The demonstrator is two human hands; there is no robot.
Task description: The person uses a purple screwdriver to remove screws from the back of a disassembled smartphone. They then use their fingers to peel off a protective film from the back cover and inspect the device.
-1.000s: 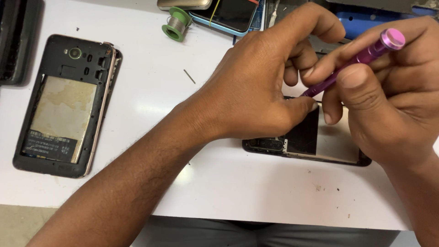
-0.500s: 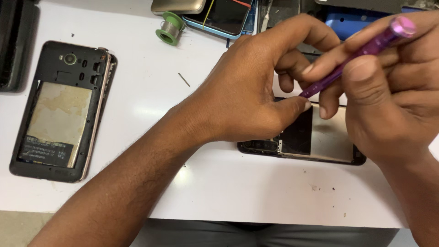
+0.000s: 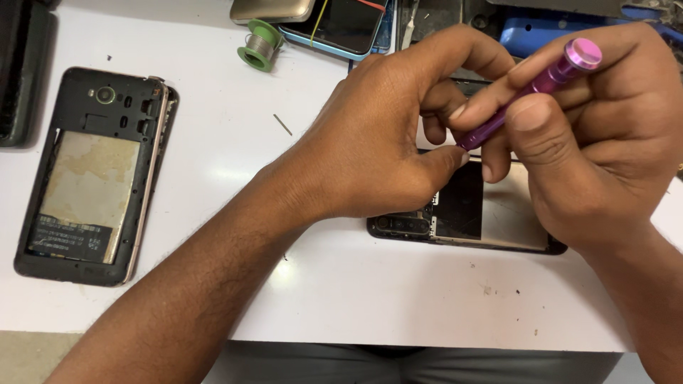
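Observation:
An opened black phone lies on the white table, mostly hidden under both hands. My right hand grips a purple metal screwdriver, held slanted with its pink cap up and its tip pointing down at the phone. My left hand rests over the phone's left part, its thumb and fingertips pinched close to the screwdriver's lower end. The tip itself is hidden between the fingers.
A second phone with its back off lies at the left. A green spool of solder wire and another phone with a blue edge sit at the back. A thin pin lies loose. A dark case borders the far left.
The view has drifted slightly. My right hand has tilted the screwdriver a little, and both hands stay over the opened phone.

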